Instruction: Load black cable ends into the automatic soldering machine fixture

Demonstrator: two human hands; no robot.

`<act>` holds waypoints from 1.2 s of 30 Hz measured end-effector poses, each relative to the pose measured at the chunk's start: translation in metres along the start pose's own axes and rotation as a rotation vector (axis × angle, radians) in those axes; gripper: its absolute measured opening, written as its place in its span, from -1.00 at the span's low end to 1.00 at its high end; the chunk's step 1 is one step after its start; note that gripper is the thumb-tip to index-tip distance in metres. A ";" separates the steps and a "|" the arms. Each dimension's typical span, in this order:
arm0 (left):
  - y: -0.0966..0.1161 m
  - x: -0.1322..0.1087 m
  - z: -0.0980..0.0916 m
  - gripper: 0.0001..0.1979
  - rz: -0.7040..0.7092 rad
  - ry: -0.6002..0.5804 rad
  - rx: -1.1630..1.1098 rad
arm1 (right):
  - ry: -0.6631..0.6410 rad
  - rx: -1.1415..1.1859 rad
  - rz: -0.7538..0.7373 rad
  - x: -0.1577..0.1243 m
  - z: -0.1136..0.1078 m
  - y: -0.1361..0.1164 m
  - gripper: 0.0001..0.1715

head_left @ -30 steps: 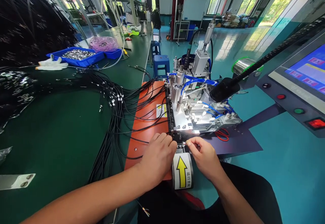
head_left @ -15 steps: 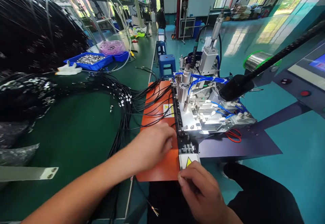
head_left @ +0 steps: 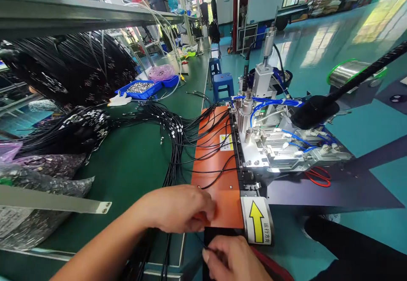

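Observation:
My left hand point(head_left: 186, 209) is over the near left part of an orange plate point(head_left: 219, 204), its fingers curled down. What its fingertips hold, if anything, is hidden. Just below the plate's near edge, my right hand point(head_left: 237, 257) pinches a thin black cable between thumb and forefinger. A short stretch of that cable shows between the two hands. Several black cables point(head_left: 219, 170) lie across the plate into the edge of a metal machine point(head_left: 263, 141). A label with a yellow arrow point(head_left: 257, 221) covers the machine's near end.
A bundle of black cables point(head_left: 171, 162) with shiny ends runs along the green table point(head_left: 136, 153). Farther back are a blue tray of small metal parts point(head_left: 140, 89) and a white glove point(head_left: 119, 99). A metal bar point(head_left: 57, 198) juts in from the left. Blue stools point(head_left: 222, 86) stand beyond.
My left hand has drawn back from the machine's edge toward me. My right hand has moved down off the arrow label, which is now uncovered. The view has turned left.

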State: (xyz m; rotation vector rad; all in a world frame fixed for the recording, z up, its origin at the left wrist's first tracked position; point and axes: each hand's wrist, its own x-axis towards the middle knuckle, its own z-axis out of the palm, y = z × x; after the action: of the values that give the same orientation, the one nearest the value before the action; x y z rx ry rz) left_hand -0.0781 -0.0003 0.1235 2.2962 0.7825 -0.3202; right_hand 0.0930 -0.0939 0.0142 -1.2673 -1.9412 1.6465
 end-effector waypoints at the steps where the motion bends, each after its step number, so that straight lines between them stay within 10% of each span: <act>1: 0.000 0.004 0.003 -0.78 0.016 0.004 -0.032 | 0.055 0.009 -0.009 -0.001 -0.006 -0.001 -0.72; 11: 0.000 0.077 0.039 -0.70 0.130 0.506 -0.127 | 0.471 0.023 0.053 -0.019 -0.111 0.011 -0.63; 21: -0.012 0.107 0.075 -0.76 0.151 0.755 -0.125 | 0.717 0.323 0.052 -0.020 -0.097 0.053 -0.58; 36: -0.011 0.109 0.077 -0.81 0.142 0.812 -0.071 | 0.937 -0.027 -0.094 -0.031 -0.087 0.037 -0.68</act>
State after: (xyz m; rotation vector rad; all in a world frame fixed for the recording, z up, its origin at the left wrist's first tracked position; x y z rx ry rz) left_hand 0.0000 0.0024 0.0152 2.3783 0.9697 0.7401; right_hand 0.1881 -0.0632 0.0160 -1.5345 -1.3844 0.7293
